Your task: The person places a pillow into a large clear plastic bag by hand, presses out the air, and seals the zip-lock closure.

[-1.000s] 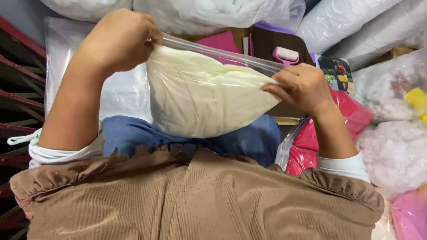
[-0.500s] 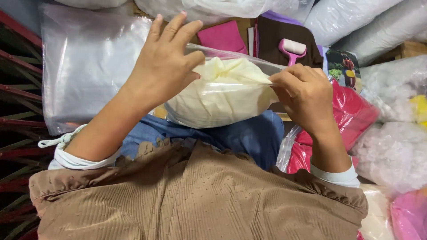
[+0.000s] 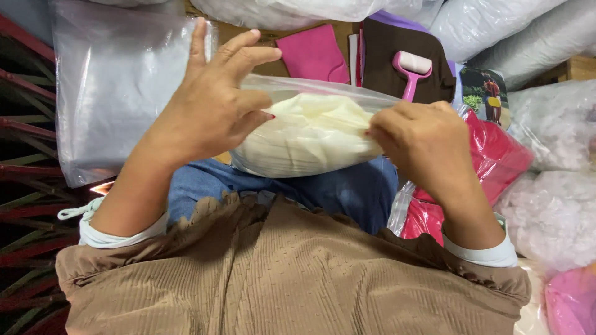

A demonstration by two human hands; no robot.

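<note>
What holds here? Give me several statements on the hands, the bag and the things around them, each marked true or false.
1. Both hands pinch the top edge of the bag. True.
2. The bag holds a blue cloth. False: the cloth inside is cream.
3. A pink lint roller lies on a brown cloth beyond the bag. True.
4. The left hand is flat on the lap. False: it is raised at the bag, fingers spread.
5. The right hand grips the bag's right end. True.
</note>
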